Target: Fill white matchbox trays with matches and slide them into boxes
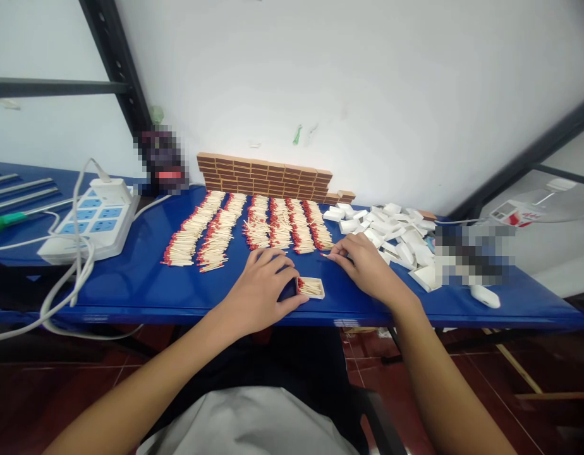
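Observation:
On the blue table's near edge lies a small white matchbox tray [319, 287] with red-tipped matches [310, 287] inside. My left hand [263, 287] is around its left end, thumb at the near side and forefinger by the far corner, the other fingers spread over the table. Beyond the tray and to its right, my right hand [361, 262] pinches a match [324, 255] between thumb and fingertips, its red tip pointing left. That hand is just in front of the rightmost row of loose matches [318, 224]. More rows of matches [192, 230] extend to the left.
Stacked brown-sided matchboxes [263, 177] line the wall behind the rows. Many white trays [401, 230] are heaped at right. A white power strip [93, 221] with cables stands at left. A white object [485, 296] and a clear bottle [524, 205] are far right.

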The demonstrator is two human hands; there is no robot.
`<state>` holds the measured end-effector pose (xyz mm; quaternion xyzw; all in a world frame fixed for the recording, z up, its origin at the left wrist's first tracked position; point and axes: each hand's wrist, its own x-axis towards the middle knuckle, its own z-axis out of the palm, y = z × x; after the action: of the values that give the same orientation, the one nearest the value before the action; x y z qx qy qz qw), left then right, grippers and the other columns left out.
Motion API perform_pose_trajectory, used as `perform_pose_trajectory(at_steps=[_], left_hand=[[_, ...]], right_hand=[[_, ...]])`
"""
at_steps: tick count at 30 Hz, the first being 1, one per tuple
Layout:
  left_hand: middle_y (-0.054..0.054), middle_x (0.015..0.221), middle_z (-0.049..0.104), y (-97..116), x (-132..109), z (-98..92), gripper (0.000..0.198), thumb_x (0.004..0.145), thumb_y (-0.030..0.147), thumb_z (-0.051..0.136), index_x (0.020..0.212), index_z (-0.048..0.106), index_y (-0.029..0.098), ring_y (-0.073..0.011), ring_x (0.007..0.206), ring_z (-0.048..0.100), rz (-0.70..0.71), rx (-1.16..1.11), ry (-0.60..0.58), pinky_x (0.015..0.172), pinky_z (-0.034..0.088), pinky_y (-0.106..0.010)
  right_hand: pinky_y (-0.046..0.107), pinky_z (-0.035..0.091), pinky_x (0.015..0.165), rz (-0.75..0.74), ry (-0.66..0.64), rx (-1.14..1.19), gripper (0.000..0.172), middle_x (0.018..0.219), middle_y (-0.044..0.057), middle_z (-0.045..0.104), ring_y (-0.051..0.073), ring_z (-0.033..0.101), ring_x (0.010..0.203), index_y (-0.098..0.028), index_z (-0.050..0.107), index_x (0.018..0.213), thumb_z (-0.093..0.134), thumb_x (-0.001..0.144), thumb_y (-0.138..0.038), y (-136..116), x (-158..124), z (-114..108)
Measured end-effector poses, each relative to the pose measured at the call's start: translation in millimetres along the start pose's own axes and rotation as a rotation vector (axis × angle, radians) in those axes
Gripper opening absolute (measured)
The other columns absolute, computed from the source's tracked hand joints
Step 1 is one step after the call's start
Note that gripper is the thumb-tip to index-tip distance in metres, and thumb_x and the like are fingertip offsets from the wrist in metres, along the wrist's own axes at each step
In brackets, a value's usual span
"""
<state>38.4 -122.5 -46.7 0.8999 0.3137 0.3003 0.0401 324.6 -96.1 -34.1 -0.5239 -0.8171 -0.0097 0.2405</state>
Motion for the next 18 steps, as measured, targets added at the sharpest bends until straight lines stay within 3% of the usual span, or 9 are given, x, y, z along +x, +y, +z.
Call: perform_pose_trajectory(at_steps=[6,11,15,18], left_hand=[[-0.009,0.121,0.074,1,1,-0.2,0.027,0.098,0.046,0.074,0.107,0.073,0.021,-0.0311,0.128,0.058,0.001,-0.004,0.001,0.113,0.039,-0.052],[-0.009,0.120,0.074,2,2,-1.2,0.027,0.096,0.046,0.076,0.105,0.074,0.020,-0.0307,0.127,0.059,-0.002,-0.013,0.013,0.112,0.039,-0.051],[-0.009,0.121,0.075,1,1,-0.8,0.027,0.097,0.044,0.076,0.107,0.073,0.019,-0.0313,0.129,0.058,-0.006,-0.013,0.007,0.113,0.038,-0.051],[-0.009,0.121,0.074,1,1,0.0,0.027,0.097,0.045,0.075,0.106,0.073,0.019,-0.0311,0.129,0.058,0.005,-0.006,0.011,0.113,0.038,-0.051]], right_hand=[[0.046,0.047,0.084,-0.027,0.016,0.018,0.014,0.094,0.009,0.066,0.031,0.057,0.096,-0.025,0.062,0.095,0.059,0.106,-0.032,-45,-13,-17],[0.047,0.048,0.082,-0.056,-0.029,0.055,0.016,0.096,0.009,0.068,0.031,0.057,0.096,-0.026,0.061,0.092,0.057,0.107,-0.028,-82,-26,-16],[0.046,0.048,0.081,-0.069,-0.070,0.092,0.017,0.094,0.010,0.068,0.031,0.058,0.094,-0.026,0.063,0.092,0.056,0.107,-0.030,-82,-25,-15],[0.046,0.048,0.082,-0.018,0.036,0.069,0.015,0.093,0.010,0.068,0.031,0.059,0.095,-0.026,0.065,0.097,0.056,0.107,-0.033,-60,-15,-17]])
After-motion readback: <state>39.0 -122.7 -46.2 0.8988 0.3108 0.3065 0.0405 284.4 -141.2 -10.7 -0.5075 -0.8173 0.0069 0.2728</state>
